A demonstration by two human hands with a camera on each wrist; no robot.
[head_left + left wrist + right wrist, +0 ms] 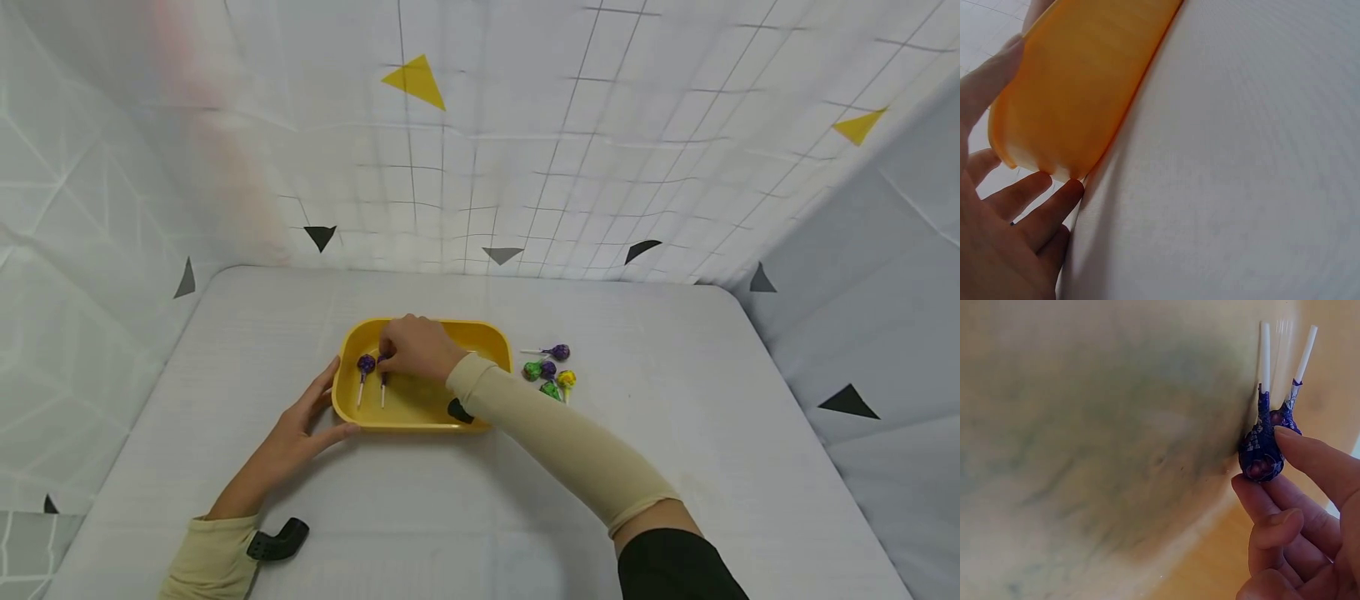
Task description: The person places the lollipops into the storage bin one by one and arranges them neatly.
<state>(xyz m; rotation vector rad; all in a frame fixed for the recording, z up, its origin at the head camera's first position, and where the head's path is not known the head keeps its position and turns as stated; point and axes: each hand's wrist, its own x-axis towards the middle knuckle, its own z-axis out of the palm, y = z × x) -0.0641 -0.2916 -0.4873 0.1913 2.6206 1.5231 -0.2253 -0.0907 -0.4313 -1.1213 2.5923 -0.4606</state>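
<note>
Inside the left part of the yellow tray (420, 404), my right hand (420, 346) pinches a purple-wrapped lollipop (1260, 453) between thumb and fingertips. Its white stick points toward the near side of the tray. Just to its left lies another purple lollipop (365, 364), its stick turned the same way. My left hand (303, 425) rests against the tray's left end with fingers spread. In the left wrist view its fingertips (1072, 187) touch the outer wall of the tray.
Right of the tray, a loose group of lollipops lies on the white table (637, 433): purple (560, 352), green (532, 371) and yellow (567, 379) ones. A white sheet (487, 192) with grid lines hangs behind the table. Grey cloth (885, 275) hangs at the right.
</note>
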